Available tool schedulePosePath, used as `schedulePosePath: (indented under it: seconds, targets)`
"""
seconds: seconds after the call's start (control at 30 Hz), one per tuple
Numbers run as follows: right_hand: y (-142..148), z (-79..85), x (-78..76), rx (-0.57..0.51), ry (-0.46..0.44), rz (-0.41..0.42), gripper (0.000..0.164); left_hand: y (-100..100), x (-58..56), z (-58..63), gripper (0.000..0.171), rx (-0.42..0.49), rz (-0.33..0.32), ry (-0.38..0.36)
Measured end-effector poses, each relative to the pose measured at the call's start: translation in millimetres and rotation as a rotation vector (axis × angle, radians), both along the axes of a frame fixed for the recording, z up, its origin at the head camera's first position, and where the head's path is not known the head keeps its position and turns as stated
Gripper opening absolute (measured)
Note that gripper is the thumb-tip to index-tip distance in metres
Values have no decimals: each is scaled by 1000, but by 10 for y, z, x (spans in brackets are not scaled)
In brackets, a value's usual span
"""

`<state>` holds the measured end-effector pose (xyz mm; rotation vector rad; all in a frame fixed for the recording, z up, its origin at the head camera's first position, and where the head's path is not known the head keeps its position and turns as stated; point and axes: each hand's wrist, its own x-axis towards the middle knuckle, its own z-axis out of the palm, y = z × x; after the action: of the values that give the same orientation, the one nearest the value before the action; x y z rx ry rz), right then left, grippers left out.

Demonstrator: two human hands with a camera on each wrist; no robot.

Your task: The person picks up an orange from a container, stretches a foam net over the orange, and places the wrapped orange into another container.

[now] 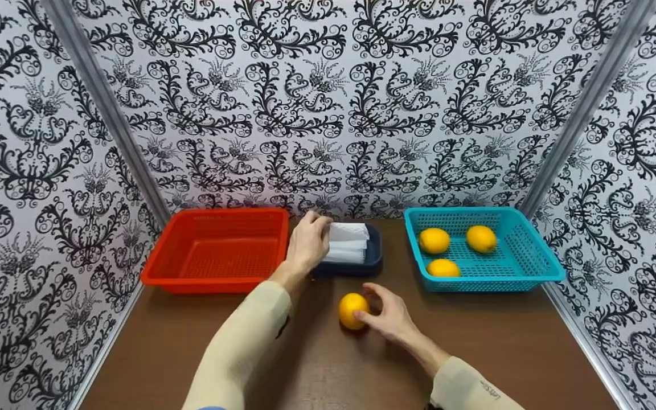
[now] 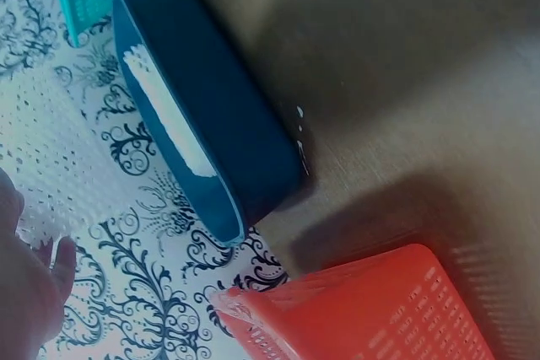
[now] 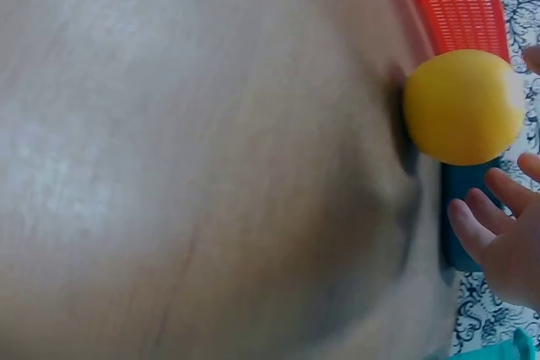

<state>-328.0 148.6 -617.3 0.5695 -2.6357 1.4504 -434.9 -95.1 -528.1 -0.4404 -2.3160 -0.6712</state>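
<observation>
My left hand (image 1: 308, 242) is over the left end of a dark blue tray (image 1: 374, 265). Between its thumb and fingers it pinches a white mesh foam sleeve (image 2: 59, 149), raised out of the tray in the left wrist view. More white foam sleeves (image 1: 348, 250) lie inside the tray. On the table in front, a yellow-orange citrus fruit (image 1: 352, 311) stands by itself. Close at its right side is my right hand (image 1: 390, 319), thumb and fingers spread apart, the thumb tip overlapping the fruit in the head view. The right wrist view shows these fingers (image 3: 472, 225) loosely extended beside the fruit.
A red basket (image 1: 160, 273) stands to the left of the tray. At the right, a turquoise basket (image 1: 533, 279) holds several similar fruits (image 1: 480, 239). Patterned walls (image 1: 316, 114) enclose the brown table (image 1: 328, 376) at the back and both sides.
</observation>
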Motion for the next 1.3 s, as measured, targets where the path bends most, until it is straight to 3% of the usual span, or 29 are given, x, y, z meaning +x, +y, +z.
schedulePosePath:
  seconds: [0.23,0.37,0.47,0.6,0.73,1.0,1.1,1.2,1.3]
  targets:
    - [15,246,-127,-9,262,-170,47,-41,290,5,15,33,-43,-10]
    - [-2,421,-232,-50,410,-207,45,-63,453,-2,15,55,-90,-22]
    - [-34,537,-276,-69,460,-205,46,-80,564,-29,15,59,-124,-33]
    - [-87,626,-268,-86,437,-174,46,-93,689,-69,16,57,-142,-65]
    - [-145,616,-236,-100,375,-141,43,-103,779,-102,16,54,-148,-100]
    - [-248,564,-192,-151,360,-93,11,-57,951,-89,14,51,-165,-109]
    - [-268,582,-172,-182,330,-93,8,-40,982,-89,14,78,-188,-122]
    - [-271,619,-130,-216,279,-98,10,-45,994,-89,15,167,-237,-215]
    - [-262,667,-83,-271,194,-97,12,-80,1006,-73,26,401,-336,-430]
